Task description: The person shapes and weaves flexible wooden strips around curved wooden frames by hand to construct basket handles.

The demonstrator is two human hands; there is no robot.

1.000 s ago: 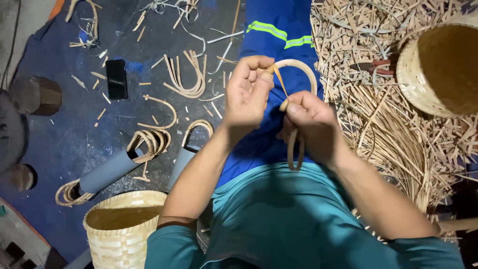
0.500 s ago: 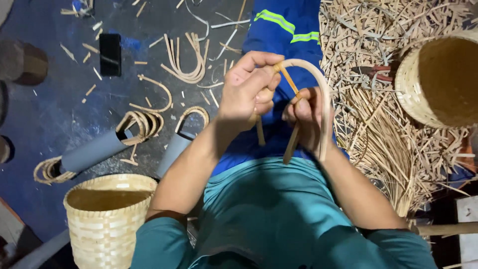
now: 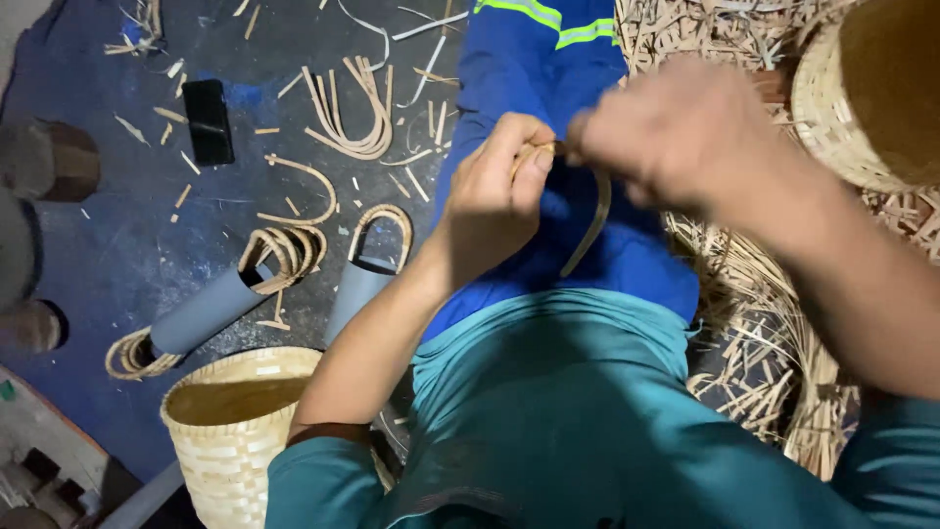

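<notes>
Bamboo strip [image 3: 590, 223], thin and bent into a curve, runs between the two hands above the person's blue trouser leg [image 3: 548, 88]. The left hand [image 3: 499, 186] is curled closed, thumb and fingers pinching one end of the strip near its top. The right hand [image 3: 676, 132] is blurred; it sits just beside the left and seems to close on the same end of the strip, but how tightly cannot be told. From the pinch the strip arcs down and back toward the body, below the right hand.

Left of the left hand, on the dark blue floor [image 3: 117, 255], lie two grey tubes [image 3: 211, 309] with coils of strip looped over their ends, a bundle of bent strips [image 3: 357, 113], a black phone [image 3: 209, 120] and scattered offcuts. Below the left forearm stands a woven basket [image 3: 230, 441], open side up. Right of the right hand is a heap of loose bamboo slivers [image 3: 774, 323], and beyond it another woven basket [image 3: 862, 98], tilted on its side.
</notes>
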